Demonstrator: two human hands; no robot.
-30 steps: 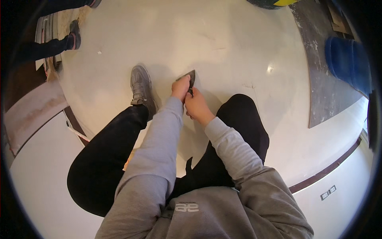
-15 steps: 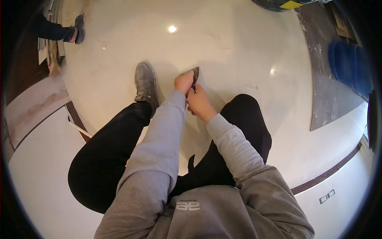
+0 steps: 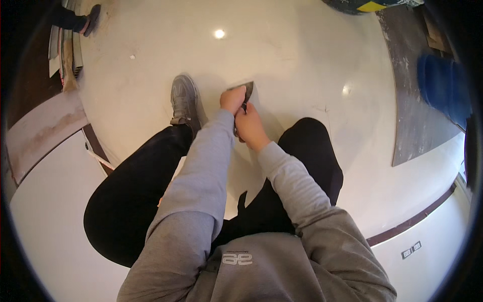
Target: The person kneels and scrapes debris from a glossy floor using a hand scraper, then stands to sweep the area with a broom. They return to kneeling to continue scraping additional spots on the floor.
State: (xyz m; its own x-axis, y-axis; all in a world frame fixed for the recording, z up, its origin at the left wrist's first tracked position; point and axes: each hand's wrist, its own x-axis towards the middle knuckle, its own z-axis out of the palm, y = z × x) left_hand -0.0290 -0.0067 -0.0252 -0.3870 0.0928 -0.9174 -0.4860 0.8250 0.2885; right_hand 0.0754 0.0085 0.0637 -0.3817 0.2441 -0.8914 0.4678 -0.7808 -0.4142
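A putty knife (image 3: 249, 89) with a wide, dark metal blade rests against the glossy cream floor (image 3: 302, 65) in front of me. My left hand (image 3: 233, 99) is closed round it close to the blade. Just behind, my right hand (image 3: 251, 126) wraps the handle, most of which both hands hide. The fingers of the two hands almost meet. Whether the whole blade edge touches the floor I cannot tell.
My shoe (image 3: 184, 100) stands left of the hands. At the far left are another person's foot (image 3: 92, 20) and a stack of boards (image 3: 69, 55). A grey-brown sheet (image 3: 412, 110) lies at right, under a blue container (image 3: 443, 88). A dark rounded object (image 3: 347, 5) sits at the top.
The other person's foot at the far left has shifted up and left. Both hands stay on the putty knife, nearly in the same place.
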